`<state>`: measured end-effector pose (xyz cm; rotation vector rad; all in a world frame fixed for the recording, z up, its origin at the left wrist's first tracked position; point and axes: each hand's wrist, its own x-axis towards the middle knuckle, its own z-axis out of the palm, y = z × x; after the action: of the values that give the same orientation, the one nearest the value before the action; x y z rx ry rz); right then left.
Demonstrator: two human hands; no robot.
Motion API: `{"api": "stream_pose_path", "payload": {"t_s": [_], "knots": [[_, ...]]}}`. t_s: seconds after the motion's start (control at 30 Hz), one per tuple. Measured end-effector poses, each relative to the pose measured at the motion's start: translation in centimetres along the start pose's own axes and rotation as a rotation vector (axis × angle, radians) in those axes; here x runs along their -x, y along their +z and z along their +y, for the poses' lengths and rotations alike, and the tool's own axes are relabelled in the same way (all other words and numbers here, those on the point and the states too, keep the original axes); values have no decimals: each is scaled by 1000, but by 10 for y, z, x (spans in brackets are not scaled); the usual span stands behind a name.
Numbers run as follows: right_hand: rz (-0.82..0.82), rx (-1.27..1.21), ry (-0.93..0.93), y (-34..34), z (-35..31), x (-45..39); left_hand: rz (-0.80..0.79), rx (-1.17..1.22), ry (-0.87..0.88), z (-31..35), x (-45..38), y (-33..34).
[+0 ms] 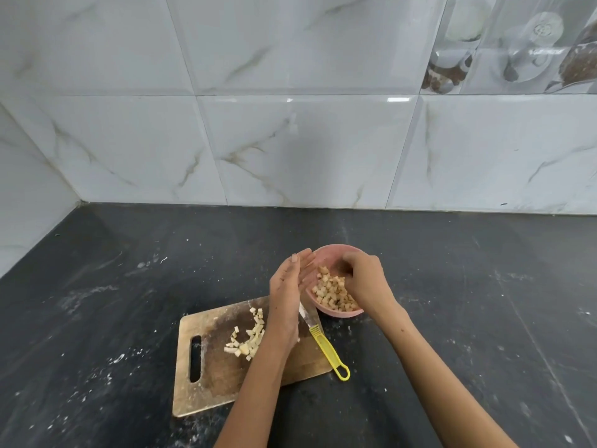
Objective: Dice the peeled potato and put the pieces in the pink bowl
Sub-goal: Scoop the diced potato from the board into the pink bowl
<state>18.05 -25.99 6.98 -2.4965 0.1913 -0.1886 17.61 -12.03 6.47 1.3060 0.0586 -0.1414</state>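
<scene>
The pink bowl (326, 253) stands on the dark counter behind the board's right end, with several potato cubes (332, 292) in it. My left hand (290, 279) hovers at the bowl's left rim, palm tilted toward the bowl and fingers straight. My right hand (365, 279) reaches over the bowl from the right with fingers curled downward above the cubes; whether it holds any is hidden. A pile of diced potato (248, 341) lies on the wooden cutting board (219, 376). A knife with a yellow handle (329, 350) rests across the board's right edge, nobody touching it.
The black counter (452, 318) is dusted with white specks. A tiled wall (290, 140) rises behind it and along the left side. The board has a handle slot (195, 358) at its left end.
</scene>
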Motion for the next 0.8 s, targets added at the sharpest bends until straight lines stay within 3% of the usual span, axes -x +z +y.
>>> {"api": "stream_pose_path", "payload": {"t_s": [0.13,0.23,0.4,0.5,0.7,0.8], "knots": [[51,-138,-133,14,-31,27,75,-89,40,-1,14,-30],[-72,-243,-208,38,-48,50,147,-184,57,-4,29,-61],[-340,93,-81,66,-37,68,306,-531,117,-15,53,-120],[-423,214,42,73,-35,70,335,-648,24,-24,60,-142],[-412,31,66,86,-48,56,295,-633,-48,-38,64,-141],[-235,-50,-27,88,-37,63,311,-585,-32,-41,62,-137]]}}
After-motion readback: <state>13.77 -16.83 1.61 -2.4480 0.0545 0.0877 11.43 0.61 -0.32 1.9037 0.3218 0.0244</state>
